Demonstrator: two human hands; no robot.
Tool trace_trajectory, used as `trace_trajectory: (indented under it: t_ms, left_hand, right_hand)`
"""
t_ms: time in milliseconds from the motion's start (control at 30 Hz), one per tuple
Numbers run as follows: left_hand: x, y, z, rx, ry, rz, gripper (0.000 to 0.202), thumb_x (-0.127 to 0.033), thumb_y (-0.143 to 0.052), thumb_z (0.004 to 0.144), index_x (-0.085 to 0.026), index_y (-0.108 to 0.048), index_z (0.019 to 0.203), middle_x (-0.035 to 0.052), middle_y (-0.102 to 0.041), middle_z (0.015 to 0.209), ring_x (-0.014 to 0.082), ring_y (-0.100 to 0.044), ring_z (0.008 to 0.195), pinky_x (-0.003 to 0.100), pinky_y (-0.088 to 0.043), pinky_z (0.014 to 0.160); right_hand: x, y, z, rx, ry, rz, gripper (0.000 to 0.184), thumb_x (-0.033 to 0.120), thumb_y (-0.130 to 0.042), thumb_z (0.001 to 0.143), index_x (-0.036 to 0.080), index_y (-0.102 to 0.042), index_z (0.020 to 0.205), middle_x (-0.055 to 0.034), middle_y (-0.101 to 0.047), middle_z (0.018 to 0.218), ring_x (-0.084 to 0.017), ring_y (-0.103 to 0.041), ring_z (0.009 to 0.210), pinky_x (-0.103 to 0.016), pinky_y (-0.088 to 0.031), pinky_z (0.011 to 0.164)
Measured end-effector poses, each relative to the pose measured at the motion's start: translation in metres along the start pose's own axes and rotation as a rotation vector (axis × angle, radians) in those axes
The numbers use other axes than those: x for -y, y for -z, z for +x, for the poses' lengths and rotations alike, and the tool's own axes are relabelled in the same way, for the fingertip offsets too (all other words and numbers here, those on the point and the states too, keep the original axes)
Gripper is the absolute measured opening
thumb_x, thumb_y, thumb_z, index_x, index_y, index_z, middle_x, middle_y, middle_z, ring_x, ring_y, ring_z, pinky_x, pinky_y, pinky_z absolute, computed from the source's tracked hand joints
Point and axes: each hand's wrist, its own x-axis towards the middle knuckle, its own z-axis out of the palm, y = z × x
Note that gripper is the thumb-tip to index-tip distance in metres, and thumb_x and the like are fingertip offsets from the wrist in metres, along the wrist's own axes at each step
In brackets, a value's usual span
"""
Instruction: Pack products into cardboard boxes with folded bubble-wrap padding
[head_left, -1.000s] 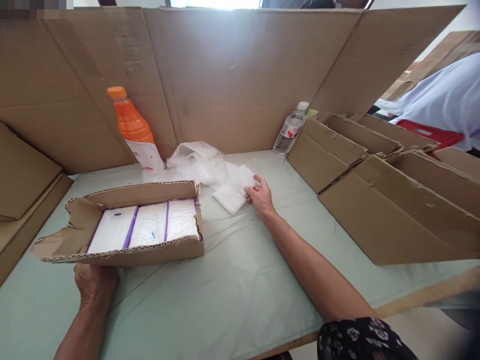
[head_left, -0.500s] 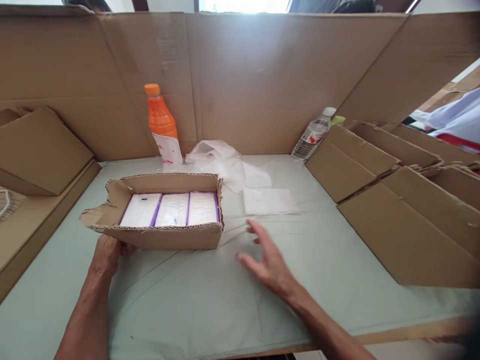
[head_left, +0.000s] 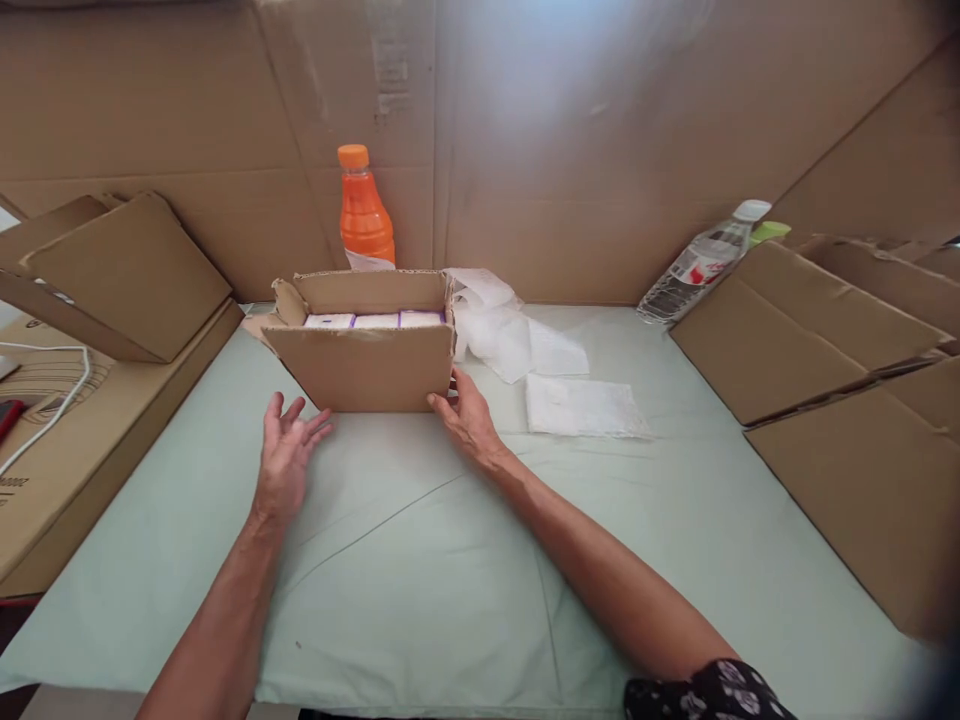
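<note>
An open-topped cardboard box (head_left: 364, 370) stands on the table, turned with its long side to me. Just the tops of the white packs (head_left: 375, 321) with purple edges show inside it. My right hand (head_left: 469, 418) grips the box's lower right corner, thumb on the front face and fingers around the right side. Near the lower left corner is my left hand (head_left: 287, 450), palm up with fingers spread, holding nothing. Its fingertips lie close to the box; whether they touch it I cannot tell.
An orange bottle (head_left: 366, 215) stands behind the box, its lower part hidden. Crumpled white wrap (head_left: 495, 330) and a flat white sheet (head_left: 585, 405) lie to the right. A clear bottle (head_left: 705, 265) leans by cardboard boxes (head_left: 862, 470). More cardboard (head_left: 135, 280) stands left.
The box has moved away from me toward the orange bottle. My right hand has come to its right corner and taken hold; my left hand has let go and opened. The view has shifted.
</note>
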Motion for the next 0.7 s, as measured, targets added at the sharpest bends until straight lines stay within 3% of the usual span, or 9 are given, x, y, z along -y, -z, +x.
trace_trajectory:
  t_ms: [100,233,300,433,533,600,700]
  left_hand:
    - [0.004,-0.004,-0.005,-0.008,0.032,0.08,0.083,-0.056,-0.073,0.081,-0.033,-0.038,0.153,0.0151,-0.035,0.16,0.0292,-0.068,0.117,0.041,-0.059,0.088]
    - [0.002,-0.007,-0.013,0.0,0.023,0.125,0.076,-0.056,-0.072,0.082,-0.024,-0.049,0.147,0.0158,-0.05,0.149,0.0272,-0.07,0.109,0.036,-0.058,0.08]
    - [0.0,-0.009,-0.014,-0.015,0.014,0.121,0.073,-0.056,-0.073,0.08,-0.022,-0.053,0.142,0.015,-0.055,0.145,0.0261,-0.07,0.106,0.034,-0.057,0.077]
    - [0.003,-0.011,-0.013,0.026,0.025,0.136,0.069,-0.054,-0.074,0.078,-0.022,-0.057,0.137,0.0145,-0.057,0.143,0.0278,-0.069,0.109,0.035,-0.058,0.077]
    - [0.005,-0.008,-0.012,0.03,-0.011,0.156,0.064,-0.05,-0.075,0.079,-0.023,-0.059,0.135,0.0138,-0.053,0.148,0.0303,-0.066,0.117,0.035,-0.059,0.078]
    - [0.007,-0.004,-0.008,-0.032,-0.07,0.174,0.066,-0.046,-0.076,0.079,-0.025,-0.057,0.139,0.0135,-0.047,0.153,0.0302,-0.063,0.121,0.032,-0.059,0.076]
    - [0.01,0.003,0.002,-0.104,-0.12,0.182,0.084,-0.041,-0.077,0.078,-0.03,-0.041,0.153,0.0141,-0.033,0.163,0.0272,-0.063,0.121,0.027,-0.058,0.072]
  right_hand:
    - [-0.01,-0.008,-0.007,-0.023,0.006,-0.007,0.06,0.032,-0.053,0.088,0.013,-0.049,0.145,-0.0202,-0.059,0.14,-0.029,-0.062,0.122,-0.048,-0.055,0.099]
    - [-0.013,0.014,-0.014,-0.036,0.065,-0.047,0.049,0.027,-0.054,0.085,0.02,-0.062,0.132,-0.0155,-0.056,0.148,-0.029,-0.053,0.136,-0.05,-0.051,0.105]
    - [-0.011,0.022,0.004,-0.004,0.083,-0.029,0.047,0.021,-0.051,0.084,0.022,-0.064,0.129,-0.0123,-0.058,0.147,-0.027,-0.056,0.132,-0.049,-0.051,0.106]
    - [-0.014,0.027,0.071,0.071,0.02,0.046,0.055,0.013,-0.047,0.079,0.019,-0.064,0.13,-0.0101,-0.071,0.128,-0.022,-0.067,0.113,-0.047,-0.052,0.104]
    - [-0.023,0.037,0.101,0.045,-0.058,0.084,0.06,0.017,-0.05,0.078,0.016,-0.058,0.138,-0.0138,-0.067,0.133,-0.025,-0.065,0.118,-0.046,-0.056,0.097]
    - [-0.026,0.047,0.094,0.044,-0.088,0.102,0.061,0.022,-0.051,0.081,0.016,-0.054,0.142,-0.0166,-0.061,0.142,-0.027,-0.062,0.125,-0.045,-0.057,0.094]
    - [-0.019,0.052,0.054,0.102,-0.085,0.111,0.058,0.031,-0.056,0.083,0.015,-0.058,0.138,-0.0183,-0.061,0.142,-0.028,-0.064,0.123,-0.044,-0.057,0.094]
